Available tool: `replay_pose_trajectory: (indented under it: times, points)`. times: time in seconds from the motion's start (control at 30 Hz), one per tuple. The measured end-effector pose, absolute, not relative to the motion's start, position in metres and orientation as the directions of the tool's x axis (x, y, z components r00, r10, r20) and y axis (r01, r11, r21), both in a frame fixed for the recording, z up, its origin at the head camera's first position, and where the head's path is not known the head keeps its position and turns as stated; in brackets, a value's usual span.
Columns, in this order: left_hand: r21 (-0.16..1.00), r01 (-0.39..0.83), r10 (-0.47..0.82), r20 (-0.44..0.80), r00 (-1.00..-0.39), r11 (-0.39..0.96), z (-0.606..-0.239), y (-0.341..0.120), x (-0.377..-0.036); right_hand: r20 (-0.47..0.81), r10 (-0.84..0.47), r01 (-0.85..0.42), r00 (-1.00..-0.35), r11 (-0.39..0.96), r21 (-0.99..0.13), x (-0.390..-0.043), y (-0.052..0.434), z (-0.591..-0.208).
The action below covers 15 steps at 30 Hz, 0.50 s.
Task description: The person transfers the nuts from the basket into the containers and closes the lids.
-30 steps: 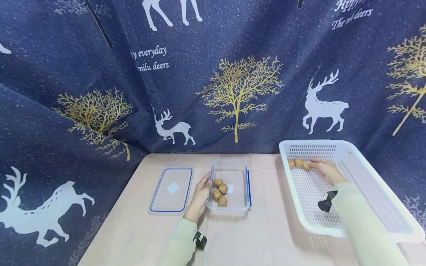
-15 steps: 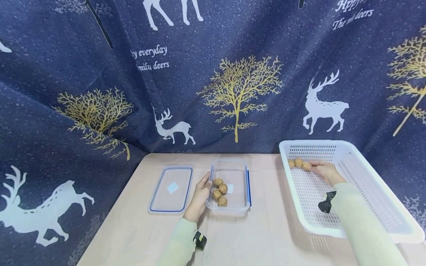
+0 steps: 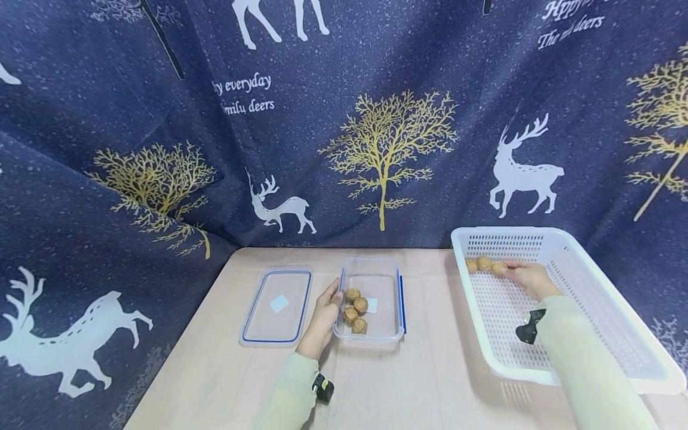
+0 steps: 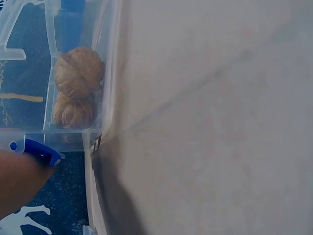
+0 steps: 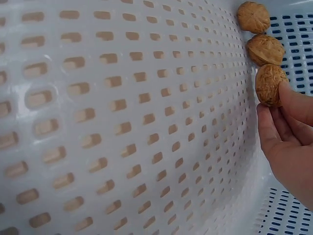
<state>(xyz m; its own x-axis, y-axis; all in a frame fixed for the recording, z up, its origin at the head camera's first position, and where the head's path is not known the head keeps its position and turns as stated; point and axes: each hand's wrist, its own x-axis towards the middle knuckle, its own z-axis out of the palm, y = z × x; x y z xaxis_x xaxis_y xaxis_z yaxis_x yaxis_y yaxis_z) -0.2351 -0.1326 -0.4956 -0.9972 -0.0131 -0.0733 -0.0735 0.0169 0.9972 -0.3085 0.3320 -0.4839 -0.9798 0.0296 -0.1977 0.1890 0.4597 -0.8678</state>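
My right hand [image 3: 529, 279] reaches into the white basket [image 3: 481, 334] and pinches a walnut [image 5: 270, 84] between thumb and fingertips. Two more walnuts touch in a row beyond it: a middle walnut [image 5: 265, 49] and a far walnut [image 5: 253, 17]. At the centre of the table, my left hand [image 3: 324, 315] rests along the left side of a clear plastic box [image 3: 384, 325], its fingers fairly straight. Several walnuts [image 3: 359, 305] lie inside the box along its left half. Only part of the left hand [image 4: 22, 181] appears in the left wrist view, beside a blue clip [image 4: 43, 151].
A clear lid [image 3: 274, 331] with a blue seal lies flat to the left of the box. Bare table [image 3: 430, 316] separates the box from the basket. Behind the table hangs a dark blue cloth [image 3: 301, 149] printed with deer and trees.
My right fingers have come together on the nearest walnut, which has shifted slightly right along with its neighbours. The left hand and the box stay where they were.
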Motion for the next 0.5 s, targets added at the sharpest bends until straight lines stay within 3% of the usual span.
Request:
replay_pose_trajectory:
  times: [0.3, 0.5]
  points:
    - [0.997, -0.072, -0.019, -0.071, -0.997, 0.019, -0.496, -0.133, -0.233, -0.02, -0.017, 0.009, -1.0, 0.504, -0.864, -0.308, 0.335, -0.478]
    - [0.998, -0.062, -0.016, -0.061, -0.998, 0.016, -0.497, -0.133, -0.234, -0.114, 0.017, 0.108, -0.993, 0.473, -0.875, -0.309, 0.334, -0.469]
